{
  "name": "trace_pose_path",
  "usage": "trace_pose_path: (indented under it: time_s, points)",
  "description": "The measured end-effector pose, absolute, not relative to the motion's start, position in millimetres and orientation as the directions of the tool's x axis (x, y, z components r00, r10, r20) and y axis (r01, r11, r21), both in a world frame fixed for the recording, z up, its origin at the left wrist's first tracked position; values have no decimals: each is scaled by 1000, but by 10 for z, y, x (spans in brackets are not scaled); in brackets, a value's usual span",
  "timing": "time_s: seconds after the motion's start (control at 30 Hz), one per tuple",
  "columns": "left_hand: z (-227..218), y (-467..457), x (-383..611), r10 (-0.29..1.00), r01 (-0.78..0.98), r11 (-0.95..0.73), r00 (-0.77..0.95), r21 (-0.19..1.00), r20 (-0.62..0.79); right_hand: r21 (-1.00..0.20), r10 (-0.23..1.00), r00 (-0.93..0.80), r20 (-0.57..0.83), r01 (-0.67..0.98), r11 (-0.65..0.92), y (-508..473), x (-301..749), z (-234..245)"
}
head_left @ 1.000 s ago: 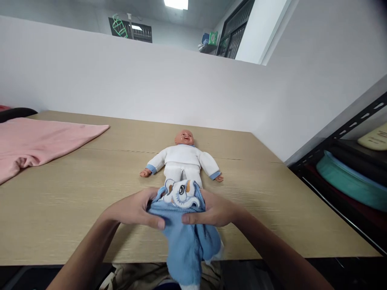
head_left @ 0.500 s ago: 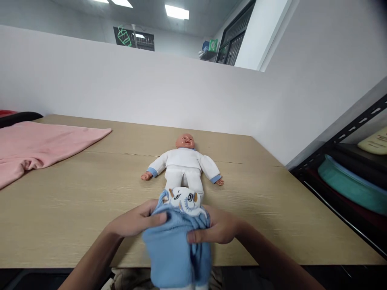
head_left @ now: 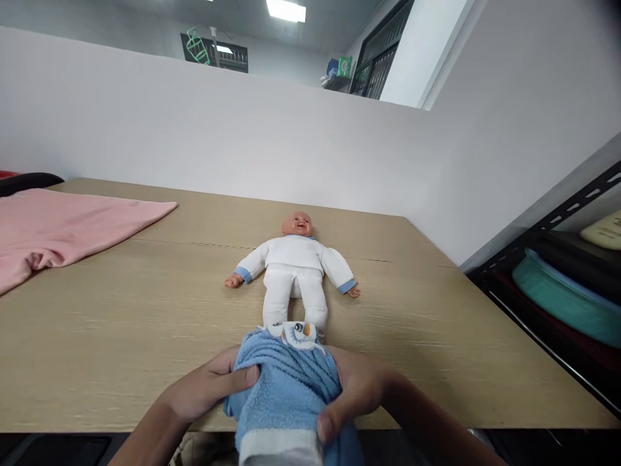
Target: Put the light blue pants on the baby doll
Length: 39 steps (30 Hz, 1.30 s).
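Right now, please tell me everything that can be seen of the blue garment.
The blue garment is fuzzy, towel-like cloth by its look, bunched into folds. A white patch with a dark eye and orange detail shows at its far end, a white band at its near end. The left hand and right hand grip its sides, thumbs on top. Its near end extends past the edge of the table; its far end partly hides the doll's legs, contact unclear.

We see a blue garment (head_left: 286, 382) with a white band and a white patch marked in blue, orange and black. The doll (head_left: 295, 252) wears white with blue cuffs. We note a pink cloth (head_left: 82, 220), a tan, faintly streaked surface (head_left: 140, 330), a white wall (head_left: 242, 129), a teal basin (head_left: 563, 294) rimmed in blue, and a black rack (head_left: 582, 200).
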<state>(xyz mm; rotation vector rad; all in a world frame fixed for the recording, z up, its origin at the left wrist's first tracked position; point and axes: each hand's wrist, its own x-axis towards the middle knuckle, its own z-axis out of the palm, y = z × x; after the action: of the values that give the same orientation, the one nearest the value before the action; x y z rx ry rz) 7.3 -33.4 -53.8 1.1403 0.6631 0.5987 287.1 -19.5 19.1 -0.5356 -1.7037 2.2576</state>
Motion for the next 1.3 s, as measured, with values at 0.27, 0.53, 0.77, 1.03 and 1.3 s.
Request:
trace_pose_path:
  time_s: [0.27, 0.53, 0.77, 1.03, 1.3]
  points:
    - [-225, -540, 305, 679, -34, 166, 729, 986, -89, -991, 737, -665, -119, 32, -132, -463, 2697, 250]
    - [-287, -650, 445, 961, 215, 9, 270, 977, -68, -670, 971, -239, 0, 721, 178, -629, 2570, 156]
    - [-235, -657, 466, 951, 565, 4, 252, 825, -178, -490, 934, -296, -198, 855, 167, -525, 2502, 269]
    - [-458, -624, 488, 911, 746, -37, 299, 665, -285, -354, 895, -333, -297, 909, 221, -541, 2498, 193]
    - [-648, -621, 439, 955, 736, -221, 295, 640, -10, -483, 904, -327, -275, 860, 164, -541, 2571, 129]
